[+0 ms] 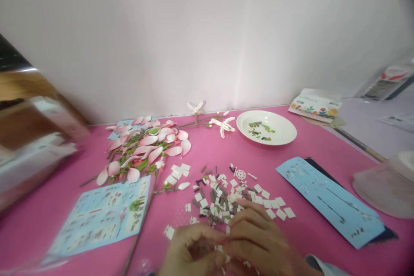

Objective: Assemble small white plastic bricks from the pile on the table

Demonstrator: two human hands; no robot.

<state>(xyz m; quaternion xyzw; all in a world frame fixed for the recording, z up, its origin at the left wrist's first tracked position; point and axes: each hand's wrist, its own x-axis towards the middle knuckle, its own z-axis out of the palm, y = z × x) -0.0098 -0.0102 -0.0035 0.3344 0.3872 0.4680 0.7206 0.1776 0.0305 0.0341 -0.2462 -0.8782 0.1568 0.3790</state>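
Note:
At the bottom centre my left hand [193, 248] is closed, its thumb and forefinger pinched together. My right hand [258, 238] meets it from the right with fingers bent. Small white bits show between the fingertips, but whatever is held is mostly hidden. Just beyond both hands lies a pile of small building pieces [220, 196], white, grey-brown and black. Flat white square tiles [281, 214] are spread on its right side, and a second cluster of white tiles [176, 173] lies to its upper left. A white web-shaped round piece [240, 174] rests at the pile's far edge.
Pink petals and green leaves [155, 140] are heaped at the left on the pink table [220, 153]. Brown branches carry white blossoms [223, 126]. A white plate [267, 138] holds green pieces. Blue instruction sheets [97, 220] and a folded blue leaflet [333, 202] flank the hands.

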